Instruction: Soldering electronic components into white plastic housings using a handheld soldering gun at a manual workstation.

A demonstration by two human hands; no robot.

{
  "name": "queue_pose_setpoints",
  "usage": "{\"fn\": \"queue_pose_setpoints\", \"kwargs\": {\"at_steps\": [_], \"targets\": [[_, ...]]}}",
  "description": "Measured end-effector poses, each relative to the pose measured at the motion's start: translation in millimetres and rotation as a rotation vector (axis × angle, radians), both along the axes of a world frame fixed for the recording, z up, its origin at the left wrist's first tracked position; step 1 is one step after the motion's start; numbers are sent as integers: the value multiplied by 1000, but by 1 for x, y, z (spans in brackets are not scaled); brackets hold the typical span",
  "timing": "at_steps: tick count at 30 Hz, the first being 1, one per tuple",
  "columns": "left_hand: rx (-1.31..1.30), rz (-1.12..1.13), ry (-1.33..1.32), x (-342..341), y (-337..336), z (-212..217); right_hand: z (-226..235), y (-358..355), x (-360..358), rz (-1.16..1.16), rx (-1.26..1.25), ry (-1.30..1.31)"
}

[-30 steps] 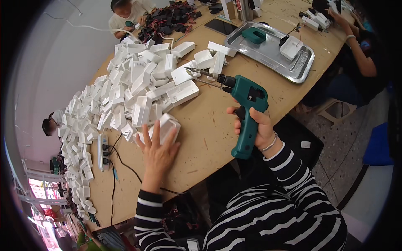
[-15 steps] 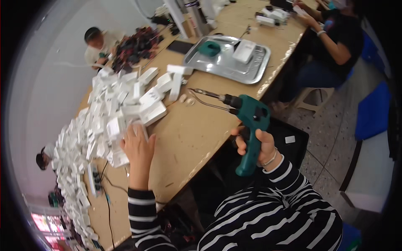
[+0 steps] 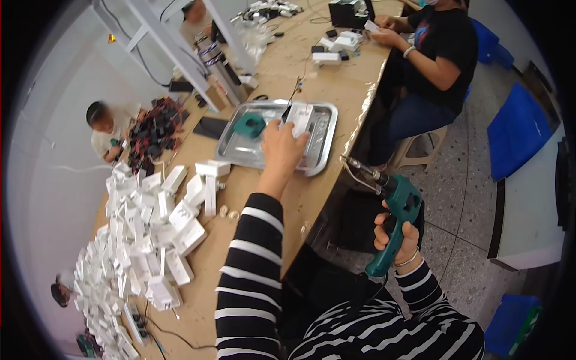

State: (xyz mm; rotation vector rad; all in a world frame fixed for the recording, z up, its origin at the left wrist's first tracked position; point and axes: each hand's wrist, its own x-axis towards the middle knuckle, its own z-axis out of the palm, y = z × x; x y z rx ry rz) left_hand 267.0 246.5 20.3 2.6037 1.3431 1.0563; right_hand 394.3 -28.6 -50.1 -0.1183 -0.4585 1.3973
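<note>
The right hand (image 3: 408,246) is curled round the green soldering gun (image 3: 404,201). The left hand (image 3: 282,147) has gone from the pile of white boxes (image 3: 144,240) to the lone white box (image 3: 301,116) in the silver tray (image 3: 240,153), now within reach; I can't tell if it's pinching.

Casings (image 3: 159,237) on table (image 3: 207,258) at left, tray (image 3: 329,144) beyond and rightward, box (image 3: 302,117) in tray, soldering gun (image 3: 403,204) farther right

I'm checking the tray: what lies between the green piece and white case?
In the head view: fingers of the left hand, plus a small black part close to the white case.
</note>
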Motion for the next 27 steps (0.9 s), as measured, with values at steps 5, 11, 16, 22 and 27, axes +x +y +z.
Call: {"fn": "queue_pose_setpoints", "kwargs": {"at_steps": [5, 11, 16, 22, 27], "targets": [[-336, -86, -146, 10, 31, -11, -2, 1, 4, -38, -43, -18], [-1194, -303, -1460, -103, 16, 53, 3, 10, -3, -8, -52, 0], [-891, -509, -1534, -229, -75, 108, 9, 26, -20, 144, -5, -43], [-280, 154, -1221, -293, -203, 117, 11, 36, -45, 297, 95, 28], [-497, 424, -709, -274, -241, 25, 21, 48, -92, 445, 77, 37]]}}
